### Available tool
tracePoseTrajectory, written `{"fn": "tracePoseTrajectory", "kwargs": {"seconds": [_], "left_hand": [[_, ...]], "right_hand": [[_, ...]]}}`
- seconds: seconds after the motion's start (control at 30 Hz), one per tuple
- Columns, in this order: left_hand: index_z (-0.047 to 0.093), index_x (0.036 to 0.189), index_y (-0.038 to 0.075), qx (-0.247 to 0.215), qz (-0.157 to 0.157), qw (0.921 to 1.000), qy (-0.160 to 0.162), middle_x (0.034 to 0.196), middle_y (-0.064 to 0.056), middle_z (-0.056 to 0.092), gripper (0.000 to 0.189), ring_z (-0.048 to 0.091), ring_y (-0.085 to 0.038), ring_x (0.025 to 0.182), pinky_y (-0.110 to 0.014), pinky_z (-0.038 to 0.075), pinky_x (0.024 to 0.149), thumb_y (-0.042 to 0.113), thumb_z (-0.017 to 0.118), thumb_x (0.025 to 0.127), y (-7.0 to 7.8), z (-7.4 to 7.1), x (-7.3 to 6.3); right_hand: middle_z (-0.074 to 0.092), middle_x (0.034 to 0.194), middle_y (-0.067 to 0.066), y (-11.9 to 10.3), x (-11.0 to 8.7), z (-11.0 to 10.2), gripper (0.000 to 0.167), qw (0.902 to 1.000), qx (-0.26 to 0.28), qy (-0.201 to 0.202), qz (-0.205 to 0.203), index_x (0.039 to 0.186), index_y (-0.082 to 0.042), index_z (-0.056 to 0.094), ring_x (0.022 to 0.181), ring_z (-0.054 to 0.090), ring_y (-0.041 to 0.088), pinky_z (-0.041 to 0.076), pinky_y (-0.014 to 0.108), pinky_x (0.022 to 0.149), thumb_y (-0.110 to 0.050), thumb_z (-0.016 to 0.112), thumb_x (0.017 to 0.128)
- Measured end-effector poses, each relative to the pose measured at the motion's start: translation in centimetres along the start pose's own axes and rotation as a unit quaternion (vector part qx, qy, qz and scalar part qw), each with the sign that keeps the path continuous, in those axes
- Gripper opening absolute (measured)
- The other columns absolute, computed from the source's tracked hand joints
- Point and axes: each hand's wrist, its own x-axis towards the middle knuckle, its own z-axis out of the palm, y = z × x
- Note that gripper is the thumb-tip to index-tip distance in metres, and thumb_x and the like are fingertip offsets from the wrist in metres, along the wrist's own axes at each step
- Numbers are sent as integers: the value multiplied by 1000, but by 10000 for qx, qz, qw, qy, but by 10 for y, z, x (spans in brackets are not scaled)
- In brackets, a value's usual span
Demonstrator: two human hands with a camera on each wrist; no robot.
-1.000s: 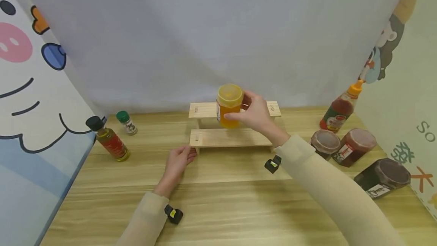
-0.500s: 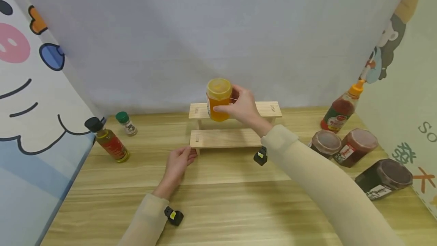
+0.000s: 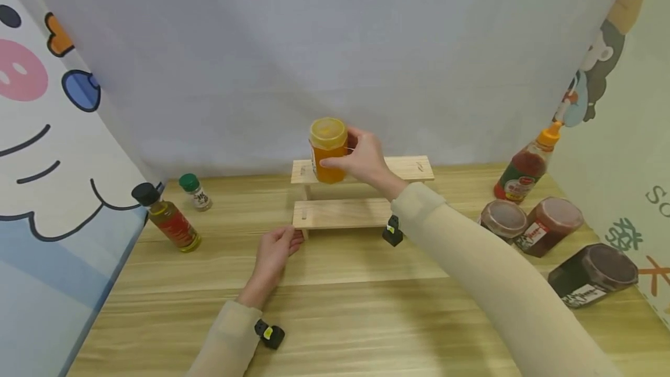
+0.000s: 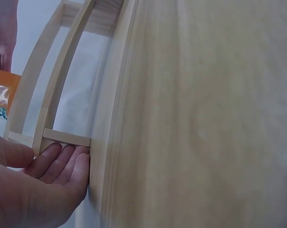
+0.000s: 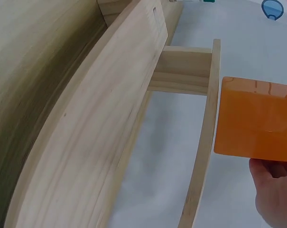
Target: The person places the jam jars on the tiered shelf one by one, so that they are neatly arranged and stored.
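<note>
A two-tier wooden shelf stands against the back wall. My right hand grips an upright jar with a yellow lid and amber contents, thumb in front and fingers behind. It overlaps the left end of the upper tier in the head view. From the right wrist, the orange jar shows its base close over the upper board. My left hand holds the lower tier's front left corner. In the left wrist view, the thumb lies by the board's end and the bent fingers sit under it.
On the left stand a black-capped oil bottle and a green-capped shaker. To the right are a red sauce bottle with an orange nozzle and several dark jars, the nearest a black-looking one. Printed panels flank both sides.
My right hand has carried the jar leftward, from over the shelf's middle to the upper tier's left end, slowing lately. The left hand keeps its place at the corner.
</note>
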Motion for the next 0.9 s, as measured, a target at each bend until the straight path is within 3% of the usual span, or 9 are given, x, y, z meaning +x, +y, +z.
{"fn": "tracePoseTrajectory", "kwargs": {"seconds": [0.67,0.8,0.9], "left_hand": [[54,119,-17,-46,1,10000,-35,116,-30,59,35,59,-35,107,-37,49,92,10,41,103,-1,0,2],[55,119,-17,-22,40,10000,-53,116,-29,59,35,59,-35,107,-37,49,92,11,41,103,-1,-1,2],[54,119,-17,-2,44,10000,-79,116,-29,58,35,58,-35,108,-37,49,92,10,41,103,-1,-2,1]], "right_hand": [[61,116,1,-1,4,5,64,9998,-36,-179,27,129,-10,55,101,60,13,51,26,86,-19,85,73],[60,122,4,-12,-4,2,69,9996,24,-281,29,134,-9,52,110,57,16,48,28,93,-17,85,73],[56,129,8,-11,-14,1,77,9994,-250,-182,185,137,-6,48,117,53,19,44,32,99,-20,86,72]]}}
